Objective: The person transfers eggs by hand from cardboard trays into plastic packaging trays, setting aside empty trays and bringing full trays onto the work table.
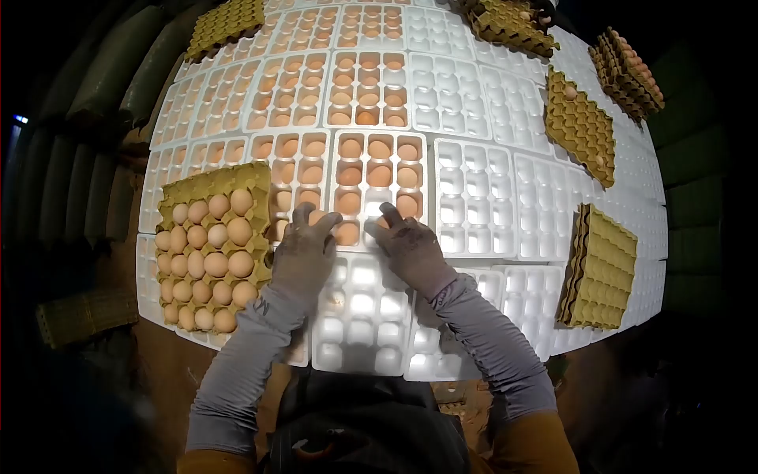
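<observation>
My left hand [306, 251], in a grey glove, has its fingers curled around an egg [317, 216] at the edge between two white foam trays. My right hand [409, 246], also gloved, pinches another egg [383, 222] over the lower middle of the central foam tray [429, 170]. Brown eggs fill most cells of that tray; one middle-column cell just above my right fingertips shows bare white. Left of my left hand, a yellowish pulp tray [178, 189] carries rows of eggs. An egg-free foam tray [361, 330] lies below my hands.
Foam trays with eggs [288, 87] extend to the far left; egg-free foam trays [448, 87] lie to the right. Pulp trays [600, 268] are stacked at right, another [580, 130] holds a few eggs, and a loaded stack [628, 75] stands at far right.
</observation>
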The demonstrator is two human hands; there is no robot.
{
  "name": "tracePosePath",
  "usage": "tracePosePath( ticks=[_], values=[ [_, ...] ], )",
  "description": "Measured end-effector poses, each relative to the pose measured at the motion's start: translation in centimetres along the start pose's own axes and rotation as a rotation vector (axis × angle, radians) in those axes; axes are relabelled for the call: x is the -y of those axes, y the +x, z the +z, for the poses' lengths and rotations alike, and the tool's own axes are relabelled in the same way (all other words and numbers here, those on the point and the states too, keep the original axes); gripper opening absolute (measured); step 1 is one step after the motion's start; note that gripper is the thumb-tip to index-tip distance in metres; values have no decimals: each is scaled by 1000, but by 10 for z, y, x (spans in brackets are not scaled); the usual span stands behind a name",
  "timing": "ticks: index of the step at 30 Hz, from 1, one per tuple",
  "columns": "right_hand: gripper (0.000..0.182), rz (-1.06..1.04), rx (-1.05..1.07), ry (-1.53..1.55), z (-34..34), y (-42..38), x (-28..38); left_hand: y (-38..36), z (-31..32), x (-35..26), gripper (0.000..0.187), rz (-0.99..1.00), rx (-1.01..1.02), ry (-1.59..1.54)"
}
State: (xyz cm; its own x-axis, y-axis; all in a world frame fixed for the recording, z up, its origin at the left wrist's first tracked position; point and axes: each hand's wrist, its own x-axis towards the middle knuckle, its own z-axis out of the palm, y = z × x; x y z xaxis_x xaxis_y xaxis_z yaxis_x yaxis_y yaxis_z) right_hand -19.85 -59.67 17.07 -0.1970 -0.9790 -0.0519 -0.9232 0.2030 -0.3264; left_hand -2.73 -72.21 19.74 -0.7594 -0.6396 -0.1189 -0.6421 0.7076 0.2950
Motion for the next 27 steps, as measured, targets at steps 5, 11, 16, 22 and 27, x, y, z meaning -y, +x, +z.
tracePosePath(
  ticks=[5, 11, 16, 22, 27],
  values=[
    [38, -67, -363, 226, 15, 42, -7, -61, 4, -21, 56, -213, 53, -42],
    [57, -168, -294, 605, 52, 65, -36, -64, 20, -23, 64, -242, 40, -88],
    [53, 130, -396, 1083, 30, 36, -20, -29, 82, -49, 60, -4, -374, -482],
    [38, 142, -395, 1047, 2, 19, 7, -58, 59, -44, 56, 167, -326, -397],
    [32, -171, -223, 663, -29, 79, 104, -92, -95, 76, 27, 61, -678, -391]
  ],
)
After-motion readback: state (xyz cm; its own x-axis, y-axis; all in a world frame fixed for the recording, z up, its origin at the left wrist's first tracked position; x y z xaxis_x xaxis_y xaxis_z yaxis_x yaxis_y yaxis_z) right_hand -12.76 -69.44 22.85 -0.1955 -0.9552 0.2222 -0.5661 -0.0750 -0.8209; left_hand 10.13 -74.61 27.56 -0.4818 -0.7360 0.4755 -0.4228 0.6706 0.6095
